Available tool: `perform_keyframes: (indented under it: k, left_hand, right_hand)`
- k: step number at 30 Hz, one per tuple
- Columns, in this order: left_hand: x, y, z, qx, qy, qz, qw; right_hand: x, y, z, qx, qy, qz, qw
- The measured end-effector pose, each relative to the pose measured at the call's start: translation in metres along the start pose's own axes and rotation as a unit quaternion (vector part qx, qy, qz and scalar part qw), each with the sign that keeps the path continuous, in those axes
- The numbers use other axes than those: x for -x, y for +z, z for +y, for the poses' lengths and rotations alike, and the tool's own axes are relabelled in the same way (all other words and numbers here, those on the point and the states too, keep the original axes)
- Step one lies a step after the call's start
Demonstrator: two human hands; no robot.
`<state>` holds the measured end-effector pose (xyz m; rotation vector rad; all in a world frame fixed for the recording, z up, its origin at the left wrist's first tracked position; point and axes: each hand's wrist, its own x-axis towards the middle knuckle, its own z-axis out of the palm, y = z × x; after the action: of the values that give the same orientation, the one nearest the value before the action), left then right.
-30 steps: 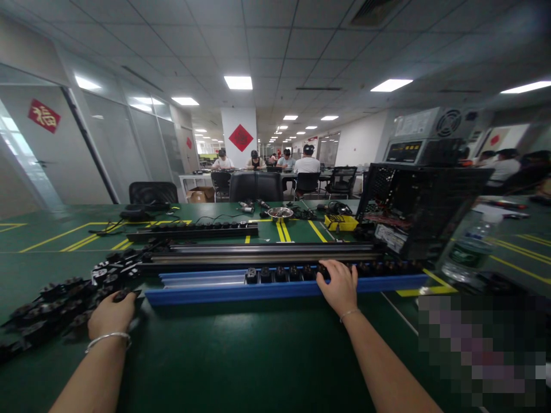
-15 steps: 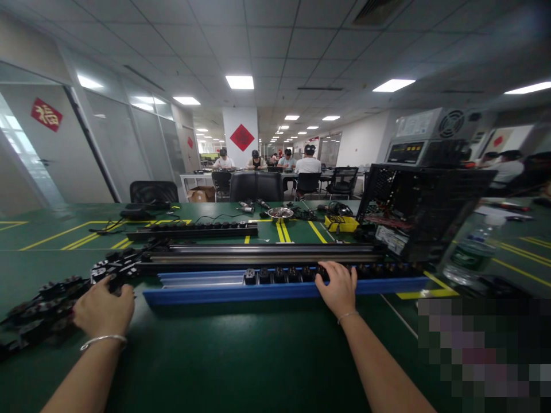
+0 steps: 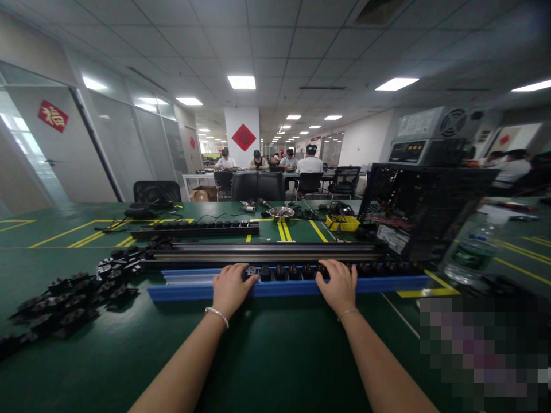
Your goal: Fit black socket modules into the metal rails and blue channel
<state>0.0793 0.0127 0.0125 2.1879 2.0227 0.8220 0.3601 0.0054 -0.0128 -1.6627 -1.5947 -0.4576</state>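
A long blue channel (image 3: pixel 284 288) lies across the green table, with a row of round black socket-like modules (image 3: pixel 279 272) inside it. My left hand (image 3: pixel 231 289) is curled over its left part, thumb beside the leftmost visible module. Whatever is under those fingers is hidden. My right hand (image 3: pixel 338 285) grips the channel farther right, its fingers over the row and covering some modules. At the left, a heap of similar loose black modules (image 3: pixel 64 301) spreads over the table.
Dark metal rails (image 3: pixel 267 252) lie just behind the channel. A shorter rail with modules (image 3: pixel 196 229), a metal bowl (image 3: pixel 281 213) and a yellow box (image 3: pixel 342 222) are farther back. An opened computer case (image 3: pixel 434 209) and a plastic bottle (image 3: pixel 473 252) stand at the right.
My left hand has moved right from the heap of loose modules to the channel, at the row's left end. My right hand has stayed in place.
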Motion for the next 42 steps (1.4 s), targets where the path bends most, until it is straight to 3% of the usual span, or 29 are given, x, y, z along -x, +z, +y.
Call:
perform_keyframes:
  k: [5,19,42]
  left_hand:
    - [-0.004,-0.002,0.006,0.003,-0.02,-0.013,1.0]
    - [-0.002,-0.007,-0.01,-0.01,-0.062,0.008,0.998]
    - [-0.002,-0.033,-0.055,-0.051,-0.105,-0.005,0.993]
  right_hand:
    - [0.0,0.0,0.0,-0.001,0.008,-0.005,1.0]
    - [0.0,0.001,0.001,-0.001,0.003,0.0,1.0]
    - [0.0,-0.001,-0.001,-0.008,0.003,0.0,1.0]
